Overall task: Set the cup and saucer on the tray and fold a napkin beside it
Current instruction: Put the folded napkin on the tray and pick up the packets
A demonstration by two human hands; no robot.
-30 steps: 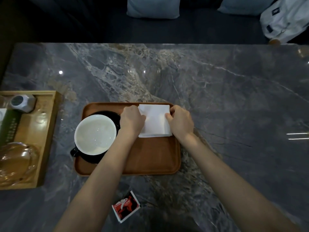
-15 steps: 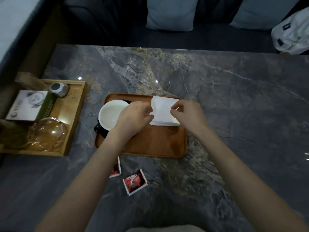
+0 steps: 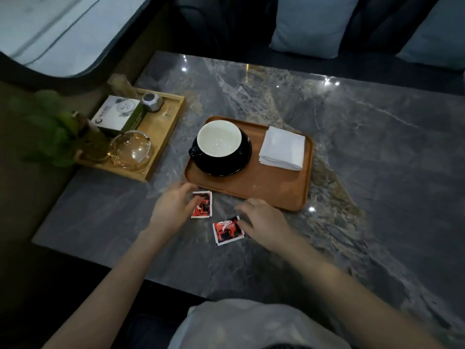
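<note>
Both hands now off the napkin (image 3: 282, 148), down at the red packets in front of the tray (image 3: 274, 191): left hand (image 3: 173, 210) and right hand (image 3: 264, 220) loosely open, gripping nothing. Folded napkin lying on the tray's right side, long axis running front to back, beside the cup (image 3: 218, 138) on its saucer (image 3: 241, 162), handle pointing left.

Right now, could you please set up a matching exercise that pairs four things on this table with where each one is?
Things:
1. cup
2. folded napkin
3. glass bowl
4. left hand

Places:
A. right side of the brown tray
B. on a red packet on the table
C. on the black saucer
D. in the light wooden tray

Pairs: 1-C, 2-A, 3-D, 4-B
</note>
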